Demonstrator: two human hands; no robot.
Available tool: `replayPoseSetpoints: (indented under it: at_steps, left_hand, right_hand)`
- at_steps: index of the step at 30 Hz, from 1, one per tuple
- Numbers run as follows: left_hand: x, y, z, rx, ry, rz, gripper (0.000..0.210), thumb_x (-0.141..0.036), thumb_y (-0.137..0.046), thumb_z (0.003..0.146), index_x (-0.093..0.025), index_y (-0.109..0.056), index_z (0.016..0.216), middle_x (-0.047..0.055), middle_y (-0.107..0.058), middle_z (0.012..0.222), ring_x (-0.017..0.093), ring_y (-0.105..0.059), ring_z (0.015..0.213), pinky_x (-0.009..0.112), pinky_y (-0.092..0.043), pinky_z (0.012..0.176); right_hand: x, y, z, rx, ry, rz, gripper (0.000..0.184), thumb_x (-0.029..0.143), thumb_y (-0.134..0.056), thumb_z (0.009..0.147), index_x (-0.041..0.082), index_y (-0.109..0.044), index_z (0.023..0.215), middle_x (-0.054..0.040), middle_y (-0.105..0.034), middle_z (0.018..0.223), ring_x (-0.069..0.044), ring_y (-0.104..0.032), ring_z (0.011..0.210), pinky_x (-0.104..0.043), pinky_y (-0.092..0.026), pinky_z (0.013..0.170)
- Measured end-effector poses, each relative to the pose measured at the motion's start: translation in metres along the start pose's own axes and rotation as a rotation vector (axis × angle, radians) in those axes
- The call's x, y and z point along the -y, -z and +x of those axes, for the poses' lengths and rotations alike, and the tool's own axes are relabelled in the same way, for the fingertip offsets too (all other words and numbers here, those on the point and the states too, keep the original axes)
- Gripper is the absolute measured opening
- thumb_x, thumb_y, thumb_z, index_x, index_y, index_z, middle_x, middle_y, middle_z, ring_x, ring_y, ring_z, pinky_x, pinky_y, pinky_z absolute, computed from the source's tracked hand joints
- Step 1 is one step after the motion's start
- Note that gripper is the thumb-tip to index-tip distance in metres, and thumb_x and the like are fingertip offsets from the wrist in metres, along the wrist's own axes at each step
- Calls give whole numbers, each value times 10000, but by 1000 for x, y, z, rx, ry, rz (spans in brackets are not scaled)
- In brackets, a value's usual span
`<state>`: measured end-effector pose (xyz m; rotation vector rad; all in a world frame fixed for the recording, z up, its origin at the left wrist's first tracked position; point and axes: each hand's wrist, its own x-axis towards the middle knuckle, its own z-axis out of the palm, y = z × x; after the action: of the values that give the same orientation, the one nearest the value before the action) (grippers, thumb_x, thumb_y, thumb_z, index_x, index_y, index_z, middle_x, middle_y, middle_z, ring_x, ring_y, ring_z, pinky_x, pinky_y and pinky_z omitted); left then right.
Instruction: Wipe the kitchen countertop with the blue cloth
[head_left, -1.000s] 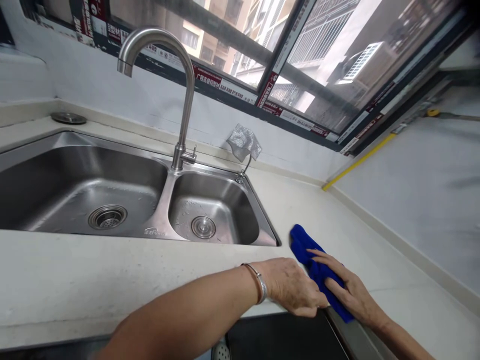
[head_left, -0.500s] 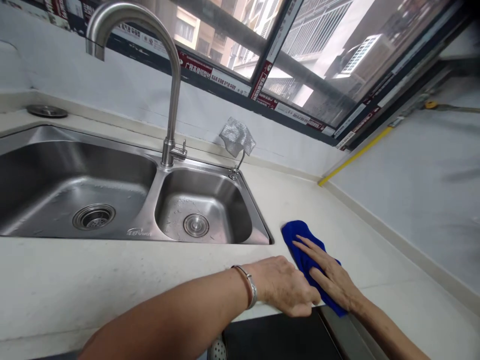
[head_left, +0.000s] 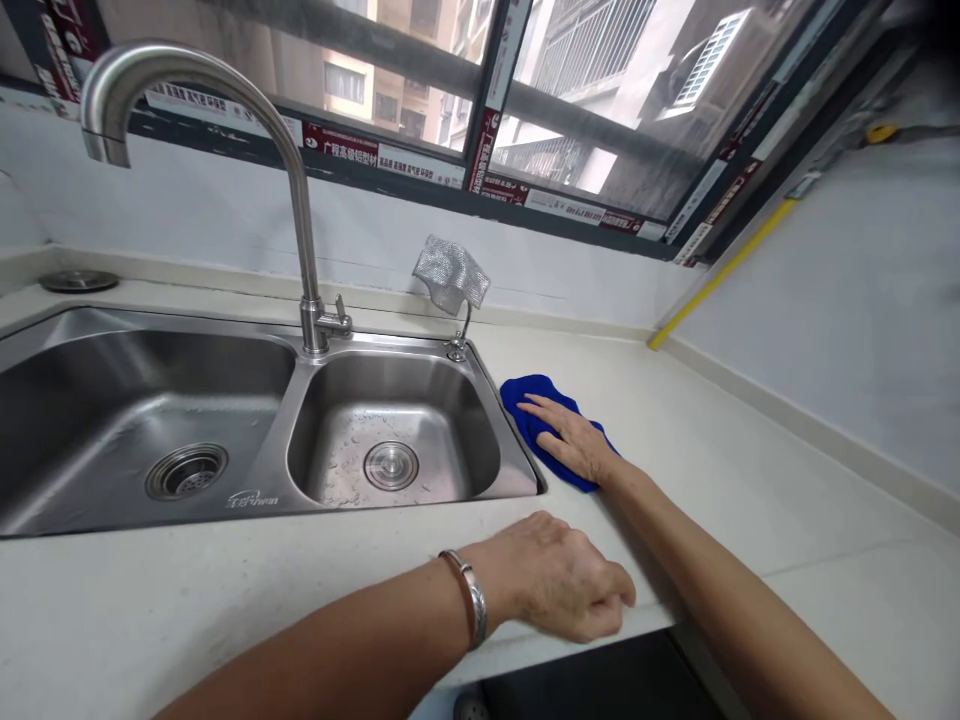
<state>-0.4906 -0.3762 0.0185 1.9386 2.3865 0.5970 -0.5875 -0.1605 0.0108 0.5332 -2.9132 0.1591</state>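
A blue cloth [head_left: 551, 430] lies on the white countertop [head_left: 645, 400], right beside the rim of the small sink bowl. My right hand [head_left: 566, 437] rests flat on top of it with the fingers stretched out, covering part of the cloth. Near the counter's front edge my left hand [head_left: 559, 578] is curled into a fist, knuckles up, and nothing shows in it. A silver bracelet [head_left: 469, 598] circles the left wrist.
Left of my hands is a steel double sink [head_left: 274, 440] with water drops in it. A tall curved faucet [head_left: 300, 220] stands behind. Silvery mesh [head_left: 451, 275] hangs on a small spout at the back corner. A yellow pipe [head_left: 720, 275] runs along the right wall.
My right hand and the blue cloth have moved away from the front edge, back and left along the sink's side. My left fist stays near the front edge. The view has shifted slightly.
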Motion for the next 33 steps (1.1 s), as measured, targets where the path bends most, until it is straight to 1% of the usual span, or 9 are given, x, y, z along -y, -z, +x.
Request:
replayPoseSetpoints:
  at_steps: [5,8,11,15,18,21,24,29,33]
  left_hand:
    - [0,2,1,32,24,-31,321,-306,-513,895,-291,-719,1141,26,-795,875,226,-734,817,307,-492,648]
    - [-1,2,1,30,33,-42,321,-304,-516,892,-279,-720,1139,24,-801,879,226,-741,830,299,-484,631]
    - [-1,0,1,6,46,-64,308,-306,-530,880,-275,-724,1118,15,-806,894,215,-743,817,284,-461,587]
    - [0,-1,2,-15,41,-49,276,-299,-532,865,-268,-739,1045,0,-794,812,191,-727,740,275,-399,515]
    - [2,-3,3,-21,40,-89,289,-268,-524,844,-259,-732,1043,-7,-786,796,167,-709,713,263,-392,515]
    - [4,-5,3,-45,29,-107,285,-249,-521,830,-252,-730,1024,-12,-780,784,158,-698,698,258,-393,522]
    - [6,-7,3,-100,7,-101,292,-227,-530,809,-250,-735,1015,-15,-773,757,153,-678,645,260,-383,512]
    - [9,-7,2,-190,-22,-138,277,-155,-548,744,-241,-746,918,-30,-734,674,137,-644,578,250,-366,492]
    - [13,-9,2,-272,-47,-189,325,-108,-527,743,-243,-739,948,-52,-699,624,115,-610,525,236,-386,495]
  right_hand:
    - [-3,-6,44,15,-20,-46,559,337,-395,968,156,-467,1492,-102,-382,1600,-243,-353,1473,-427,-270,1236]
    - [-5,-8,69,54,-81,-65,562,349,-383,987,172,-431,1519,-88,-349,1620,-237,-330,1483,-414,-254,1240]
    - [-9,-11,91,77,-155,-53,572,386,-377,995,185,-415,1529,-86,-330,1629,-258,-316,1489,-444,-258,1236]
    - [-19,-15,115,64,-242,-24,591,434,-372,987,199,-425,1526,-86,-329,1629,-289,-313,1489,-476,-256,1232]
    - [-29,-17,123,58,-302,-4,601,465,-366,982,210,-430,1523,-79,-324,1632,-293,-312,1489,-469,-253,1233]
    - [-44,-15,121,49,-371,6,604,476,-361,979,221,-427,1523,-73,-325,1632,-284,-305,1493,-462,-251,1232]
    - [-67,-11,106,36,-479,-4,616,470,-345,977,209,-414,1530,-89,-311,1637,-301,-306,1490,-495,-252,1224]
    - [-113,0,63,20,-648,-40,628,482,-313,981,206,-398,1539,-92,-290,1646,-304,-305,1490,-501,-268,1213]
    - [-147,10,21,12,-742,-57,631,496,-315,980,215,-399,1539,-87,-296,1644,-318,-322,1480,-507,-295,1199]
